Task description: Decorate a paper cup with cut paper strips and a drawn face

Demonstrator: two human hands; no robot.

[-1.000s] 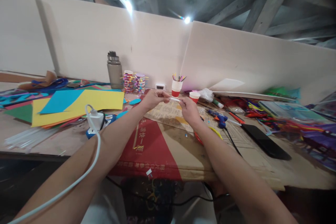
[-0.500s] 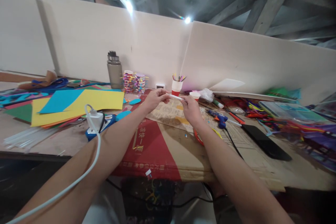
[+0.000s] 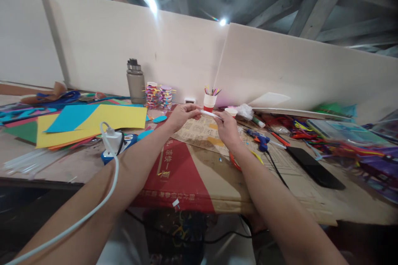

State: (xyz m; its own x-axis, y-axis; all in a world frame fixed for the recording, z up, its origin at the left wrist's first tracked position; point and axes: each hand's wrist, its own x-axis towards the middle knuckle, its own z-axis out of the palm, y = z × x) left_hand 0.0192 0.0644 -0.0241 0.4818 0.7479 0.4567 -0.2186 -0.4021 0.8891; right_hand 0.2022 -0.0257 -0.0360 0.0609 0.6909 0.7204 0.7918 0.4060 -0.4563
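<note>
A thin white stick-like piece (image 3: 208, 114) spans the gap between my two hands, above the cardboard (image 3: 199, 134). My left hand (image 3: 184, 116) pinches its left end. Its right end is between the closed fingers of my right hand (image 3: 226, 126). Just behind stands a white and red paper cup (image 3: 209, 101) holding several coloured sticks. A second cup (image 3: 231, 112) shows partly behind my right hand. The blue glue gun (image 3: 263, 142) lies to the right of that hand.
Coloured paper sheets (image 3: 115, 118), clear sticks (image 3: 34, 160) and a white plug (image 3: 114, 140) lie left. Further back are a bottle (image 3: 136, 83) and two decorated cup stacks (image 3: 152, 95). A black phone (image 3: 314, 167) and a plastic case (image 3: 345, 130) are on the right.
The white piece lies at a slightly different angle between my fingers. Both hands have hardly moved.
</note>
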